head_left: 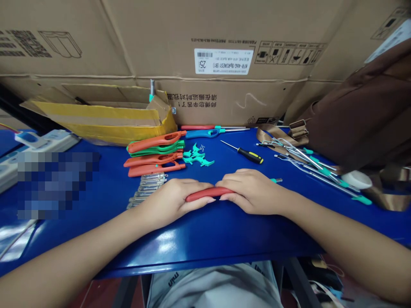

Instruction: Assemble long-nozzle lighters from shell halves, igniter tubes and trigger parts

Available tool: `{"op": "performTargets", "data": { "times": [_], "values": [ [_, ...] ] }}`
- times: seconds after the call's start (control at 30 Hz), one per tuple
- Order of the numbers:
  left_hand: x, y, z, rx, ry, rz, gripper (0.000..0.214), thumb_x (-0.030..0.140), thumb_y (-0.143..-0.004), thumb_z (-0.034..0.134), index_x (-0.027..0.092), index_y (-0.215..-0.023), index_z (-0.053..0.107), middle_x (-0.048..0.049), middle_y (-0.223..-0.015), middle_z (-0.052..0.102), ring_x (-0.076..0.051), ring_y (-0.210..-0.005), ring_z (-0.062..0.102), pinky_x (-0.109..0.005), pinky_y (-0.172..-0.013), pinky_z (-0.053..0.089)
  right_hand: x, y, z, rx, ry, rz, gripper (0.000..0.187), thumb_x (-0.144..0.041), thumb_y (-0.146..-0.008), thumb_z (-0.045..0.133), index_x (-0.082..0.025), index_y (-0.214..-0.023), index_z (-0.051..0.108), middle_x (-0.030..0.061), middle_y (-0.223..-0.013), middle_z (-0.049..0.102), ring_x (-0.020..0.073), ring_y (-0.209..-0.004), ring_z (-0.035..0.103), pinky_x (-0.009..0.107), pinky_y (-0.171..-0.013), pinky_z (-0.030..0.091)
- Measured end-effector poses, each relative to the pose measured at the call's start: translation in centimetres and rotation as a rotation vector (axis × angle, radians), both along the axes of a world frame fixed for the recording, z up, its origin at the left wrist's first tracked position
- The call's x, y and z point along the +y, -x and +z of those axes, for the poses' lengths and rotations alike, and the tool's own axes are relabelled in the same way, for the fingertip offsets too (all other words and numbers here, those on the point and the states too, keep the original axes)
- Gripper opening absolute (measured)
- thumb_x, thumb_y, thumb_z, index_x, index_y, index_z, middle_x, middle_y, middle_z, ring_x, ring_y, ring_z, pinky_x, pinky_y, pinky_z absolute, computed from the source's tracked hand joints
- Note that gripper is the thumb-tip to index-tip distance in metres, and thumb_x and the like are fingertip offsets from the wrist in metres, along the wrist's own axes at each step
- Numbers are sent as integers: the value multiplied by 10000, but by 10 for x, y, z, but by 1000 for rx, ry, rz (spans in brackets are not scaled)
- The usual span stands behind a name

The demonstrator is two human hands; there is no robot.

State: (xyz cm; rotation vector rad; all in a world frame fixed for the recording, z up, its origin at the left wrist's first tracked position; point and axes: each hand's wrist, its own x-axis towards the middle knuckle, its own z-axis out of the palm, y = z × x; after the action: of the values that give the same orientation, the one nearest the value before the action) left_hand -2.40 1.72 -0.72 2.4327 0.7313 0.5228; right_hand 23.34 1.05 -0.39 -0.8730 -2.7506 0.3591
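Over the front part of the blue table, both hands grip a red lighter handle (205, 194). My left hand (183, 194) closes around its left end, with thumb and fingers pressed along it. My right hand (248, 190) is wrapped over its right end and hides that part. Just past my right wrist shows a small teal and metal piece (276, 180); whether it joins the handle cannot be seen. Clear fuel tanks (149, 186) lie in a row behind my left wrist. Beyond them are stacked orange handle shells (156, 171) and green ones (154, 149), beside teal triggers (199, 157).
Behind stand a yellow-taped box (112, 124) and a large carton (144, 38). A screwdriver (250, 155) and blue lighter (202, 134) lie at the back. Metal lighter rods (321, 169) with wires are at right by a brown bag (359, 102). A power strip (48, 145) sits left.
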Motion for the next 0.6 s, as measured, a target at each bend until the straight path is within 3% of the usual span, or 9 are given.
{"op": "performTargets", "data": {
  "times": [0.17,0.4,0.53,0.6],
  "values": [
    [-2,-2,0,37,-10,4,345,403,-1028,529,234,-1292,669,-31,-1229,741,-189,-1049,717,-263,-946,517,0,0,0,-14,-17,-17,385,-427,-1067,410,-166,-1185,667,62,-1007,717,207,-886,648,344,-799,418],
    [-5,-3,1,108,10,35,374,462,-1041,469,230,-1215,705,-40,-1176,760,-213,-1006,727,-287,-883,518,-3,3,1,-50,-21,-23,399,-411,-1077,375,-170,-995,682,49,-921,717,191,-794,633,335,-761,411],
    [3,2,2,127,-1,45,394,492,-1035,472,237,-1235,696,-36,-1195,754,-213,-1022,721,-285,-897,507,3,-5,8,-83,-19,-44,301,-409,-1045,479,-192,-1090,682,48,-1002,732,213,-909,663,339,-821,418],
    [7,6,3,151,-44,57,424,513,-1031,470,227,-1267,675,-46,-1208,748,-223,-1034,716,-299,-908,502,8,-12,12,-143,-31,-92,232,-383,-999,563,-189,-1014,688,47,-940,730,221,-882,664,335,-789,415]
  ]
}}
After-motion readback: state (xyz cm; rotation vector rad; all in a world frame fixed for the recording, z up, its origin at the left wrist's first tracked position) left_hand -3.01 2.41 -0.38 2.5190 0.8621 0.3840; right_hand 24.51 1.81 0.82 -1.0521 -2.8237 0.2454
